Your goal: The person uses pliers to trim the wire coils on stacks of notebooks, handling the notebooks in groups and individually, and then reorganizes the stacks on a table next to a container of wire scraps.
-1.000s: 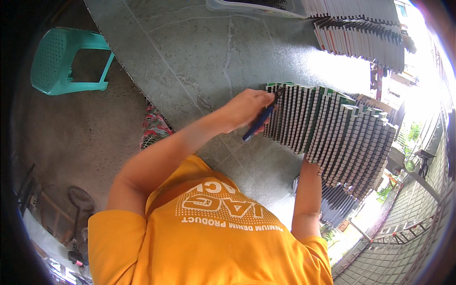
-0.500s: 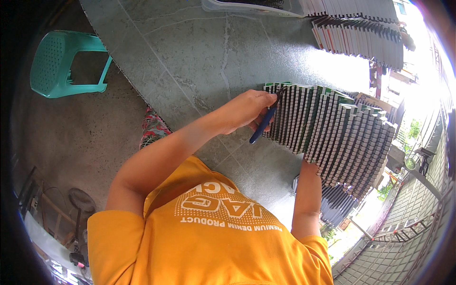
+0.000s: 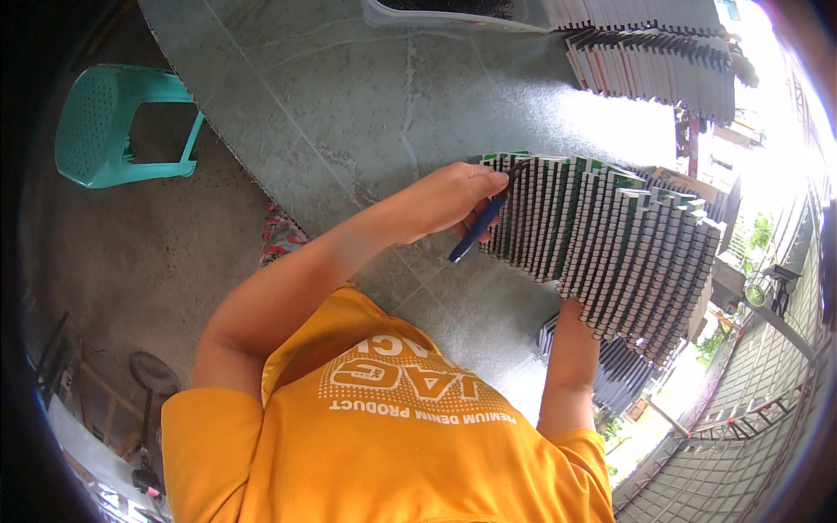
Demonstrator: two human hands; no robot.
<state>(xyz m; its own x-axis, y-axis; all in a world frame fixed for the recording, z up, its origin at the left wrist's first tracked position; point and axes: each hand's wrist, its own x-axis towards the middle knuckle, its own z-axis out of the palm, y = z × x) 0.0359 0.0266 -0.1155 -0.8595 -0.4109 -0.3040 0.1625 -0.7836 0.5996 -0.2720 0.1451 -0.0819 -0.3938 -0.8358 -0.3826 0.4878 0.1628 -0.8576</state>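
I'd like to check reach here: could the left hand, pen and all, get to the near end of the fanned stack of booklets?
Probably yes: the left hand with the blue pen is already at the stack of booklets, with nothing between them.

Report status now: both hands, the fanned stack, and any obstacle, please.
Left hand grips blue pen at fanned booklet stack. Right hand hidden beneath stack. Nothing blocks it.

table centre: bare grey table (image 3: 366, 105) from ten to twelve o'clock, room to pass.
three o'clock: fanned stack of booklets (image 3: 610, 244) blocks.
one o'clock: second booklet row (image 3: 654, 61) and clear tub (image 3: 453, 13) crowd the edge.
nine o'clock: green stool (image 3: 122, 122) on the floor.
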